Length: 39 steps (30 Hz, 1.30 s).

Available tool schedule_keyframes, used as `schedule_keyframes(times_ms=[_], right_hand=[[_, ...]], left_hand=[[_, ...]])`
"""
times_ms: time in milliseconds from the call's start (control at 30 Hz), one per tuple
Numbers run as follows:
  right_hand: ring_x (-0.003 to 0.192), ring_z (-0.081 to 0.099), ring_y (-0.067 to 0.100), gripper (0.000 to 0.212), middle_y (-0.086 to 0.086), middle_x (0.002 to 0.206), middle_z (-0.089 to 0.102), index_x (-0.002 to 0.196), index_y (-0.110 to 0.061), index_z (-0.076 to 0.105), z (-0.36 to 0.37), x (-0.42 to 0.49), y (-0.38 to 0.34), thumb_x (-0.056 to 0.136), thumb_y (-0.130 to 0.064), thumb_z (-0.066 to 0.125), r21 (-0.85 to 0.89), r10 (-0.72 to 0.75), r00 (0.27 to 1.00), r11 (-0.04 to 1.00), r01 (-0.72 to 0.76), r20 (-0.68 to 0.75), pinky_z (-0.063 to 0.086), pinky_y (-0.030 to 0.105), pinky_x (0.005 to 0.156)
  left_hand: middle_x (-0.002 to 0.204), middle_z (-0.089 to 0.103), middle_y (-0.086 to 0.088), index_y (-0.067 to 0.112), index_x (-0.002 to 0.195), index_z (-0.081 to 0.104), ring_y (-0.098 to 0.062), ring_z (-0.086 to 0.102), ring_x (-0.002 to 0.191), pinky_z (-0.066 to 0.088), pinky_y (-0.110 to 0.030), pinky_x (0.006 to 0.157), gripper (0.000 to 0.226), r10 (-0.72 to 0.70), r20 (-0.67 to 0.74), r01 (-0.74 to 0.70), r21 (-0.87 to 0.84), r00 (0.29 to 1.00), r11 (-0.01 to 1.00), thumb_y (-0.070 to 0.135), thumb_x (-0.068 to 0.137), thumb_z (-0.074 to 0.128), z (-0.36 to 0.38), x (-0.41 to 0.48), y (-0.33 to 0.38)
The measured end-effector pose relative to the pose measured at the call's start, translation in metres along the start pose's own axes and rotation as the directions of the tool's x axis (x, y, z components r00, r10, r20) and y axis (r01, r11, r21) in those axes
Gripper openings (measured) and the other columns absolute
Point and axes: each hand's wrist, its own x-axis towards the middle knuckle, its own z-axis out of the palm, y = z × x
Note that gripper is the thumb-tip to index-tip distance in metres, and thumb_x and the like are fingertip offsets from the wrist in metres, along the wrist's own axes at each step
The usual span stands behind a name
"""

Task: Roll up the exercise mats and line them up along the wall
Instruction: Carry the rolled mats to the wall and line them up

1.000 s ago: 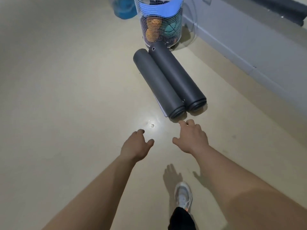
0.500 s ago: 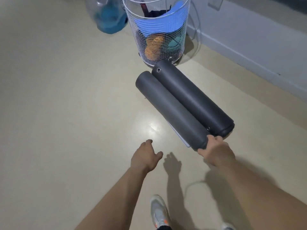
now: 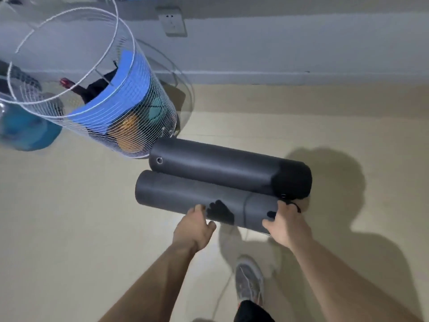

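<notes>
Two dark grey rolled exercise mats lie side by side on the beige floor, parallel to the wall (image 3: pixel 278 49). The far mat (image 3: pixel 220 166) is nearer the wall; the near mat (image 3: pixel 185 196) lies against it. My left hand (image 3: pixel 195 225) touches the near mat's front side at its middle, fingers curled against it. My right hand (image 3: pixel 286 225) grips the near mat's right end, fingers curled over the top.
A white wire basket (image 3: pixel 97 96) holding blue, orange and teal items stands just left of the mats. A blue water jug (image 3: pixel 25 131) sits behind it. A wall socket (image 3: pixel 171 22) is above the skirting. My grey shoe (image 3: pixel 249 280) is on the floor below the mats.
I have stepped closer and turned, so the mats now lie across my view. My left hand has reached the near mat, and my right hand has closed further on its end.
</notes>
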Motion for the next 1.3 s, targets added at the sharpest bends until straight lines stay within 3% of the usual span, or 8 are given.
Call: schedule_keyframes(times_ms=[267, 467, 567, 700, 867, 967, 1067, 1300], right_hand=[[0.133, 0.046, 0.040, 0.081, 0.019, 0.151, 0.035, 0.159, -0.010, 0.022, 0.067, 0.015, 0.023, 0.098, -0.047, 0.060, 0.246, 0.256, 0.961, 0.943, -0.224, -0.106, 0.045, 0.045, 0.104], [0.142, 0.034, 0.043, 0.082, 0.023, 0.163, 0.018, 0.162, -0.009, 0.015, 0.136, 0.056, 0.032, 0.103, -0.059, 0.042, 0.303, 0.315, 0.924, 0.921, -0.243, -0.216, 0.035, 0.047, 0.116], [0.145, 0.027, 0.045, 0.083, 0.024, 0.165, 0.012, 0.163, -0.008, 0.009, 0.163, 0.082, 0.045, 0.104, -0.059, 0.037, 0.335, 0.378, 0.876, 0.901, -0.274, -0.301, 0.030, 0.050, 0.118], [0.134, 0.035, 0.045, 0.080, 0.025, 0.154, 0.026, 0.159, -0.002, 0.013, 0.174, 0.103, 0.055, 0.104, -0.053, 0.043, 0.495, 0.453, 0.810, 0.835, -0.239, -0.373, 0.037, 0.050, 0.106], [0.135, 0.038, 0.045, 0.088, 0.022, 0.154, 0.032, 0.160, -0.003, 0.016, 0.163, 0.118, 0.048, 0.101, -0.059, 0.049, 0.631, 0.543, 0.740, 0.747, -0.210, -0.397, 0.041, 0.051, 0.104], [0.139, 0.035, 0.040, 0.092, 0.018, 0.156, 0.032, 0.160, -0.006, 0.017, 0.162, 0.126, 0.047, 0.097, -0.065, 0.049, 0.642, 0.569, 0.728, 0.731, -0.233, -0.384, 0.041, 0.050, 0.106], [0.141, 0.033, 0.039, 0.096, 0.017, 0.154, 0.032, 0.158, -0.006, 0.020, 0.166, 0.136, 0.048, 0.093, -0.068, 0.053, 0.668, 0.587, 0.708, 0.712, -0.218, -0.394, 0.040, 0.053, 0.107], [0.137, 0.036, 0.037, 0.098, 0.017, 0.148, 0.036, 0.152, -0.006, 0.030, 0.163, 0.144, 0.048, 0.084, -0.070, 0.060, 0.715, 0.661, 0.646, 0.654, -0.247, -0.382, 0.040, 0.053, 0.105]], left_hand=[[0.145, 0.050, -0.011, 0.015, 0.140, 0.044, -0.038, 0.052, 0.125, 0.044, -0.043, 0.103, 0.050, 0.126, -0.037, -0.114, 0.223, 0.991, 0.968, 0.042, 0.099, 0.052, 0.013, 0.075, -0.081], [0.150, 0.045, -0.018, 0.011, 0.149, 0.044, -0.044, 0.040, 0.134, 0.041, -0.052, 0.107, 0.061, 0.358, -0.305, -0.233, 0.378, 0.883, 0.896, 0.046, 0.100, 0.054, 0.027, 0.136, -0.118], [0.154, 0.040, -0.023, 0.008, 0.147, 0.044, -0.048, 0.032, 0.141, 0.033, -0.056, 0.114, 0.061, 0.267, -0.407, -0.138, 0.319, 0.874, 0.938, 0.049, 0.102, 0.051, 0.032, 0.171, -0.132], [0.154, 0.038, -0.026, 0.004, 0.147, 0.042, -0.052, 0.029, 0.141, 0.030, -0.059, 0.115, 0.065, 0.162, -0.481, -0.048, 0.240, 0.862, 0.969, 0.050, 0.102, 0.048, 0.027, 0.200, -0.158], [0.149, 0.035, -0.029, -0.001, 0.139, 0.039, -0.053, 0.031, 0.136, 0.032, -0.065, 0.108, 0.066, -0.089, -0.574, 0.085, -0.034, 0.814, 0.996, 0.050, 0.100, 0.052, 0.016, 0.213, -0.184], [0.149, 0.034, -0.031, -0.001, 0.146, 0.031, -0.053, 0.033, 0.136, 0.030, -0.062, 0.110, 0.076, -0.291, -0.525, 0.140, -0.309, 0.799, 0.941, 0.056, 0.100, 0.052, 0.005, 0.219, -0.197], [0.150, 0.034, -0.035, -0.003, 0.153, 0.025, -0.056, 0.036, 0.135, 0.029, -0.058, 0.113, 0.085, -0.304, -0.513, 0.071, -0.424, 0.802, 0.903, 0.056, 0.100, 0.055, 0.011, 0.228, -0.206], [0.151, 0.036, -0.029, 0.006, 0.157, 0.023, -0.053, 0.036, 0.137, 0.032, -0.061, 0.113, 0.095, -0.272, -0.589, -0.014, -0.434, 0.761, 0.901, 0.064, 0.093, 0.061, 0.026, 0.236, -0.215]])
